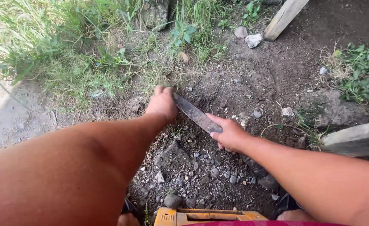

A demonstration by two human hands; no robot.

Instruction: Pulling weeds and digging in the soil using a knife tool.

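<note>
The person crouches over a patch of dark, stony soil (251, 83) with both bare arms stretched forward. Between the hands lies a long, flat, grey metal blade (196, 114), dull and streaked with dirt, slanting from upper left down to lower right just above the ground. The left hand (162, 103) is curled into a closed fist at the blade's upper end, fingers wrapped tight around what must be the handle, though the handle itself is hidden inside the fist. The right hand (229, 134) grips the lower end, thumb laid along the top of the metal and fingers folded under it, so the blade is clamped at both ends.

Below the hands, a scatter of small grey pebbles (218, 172) lies in the dirt. Long green grass (67, 46) crowds the upper left, and leafy weeds (362, 71) grow at the right edge. A pale wooden plank (284, 16) leans in at the top, with a whitish stone (253, 40) beside its foot. A second weathered grey board (356, 138) juts in from the right. At the bottom edge sits a yellow plastic frame (205, 216), just in front of the person.
</note>
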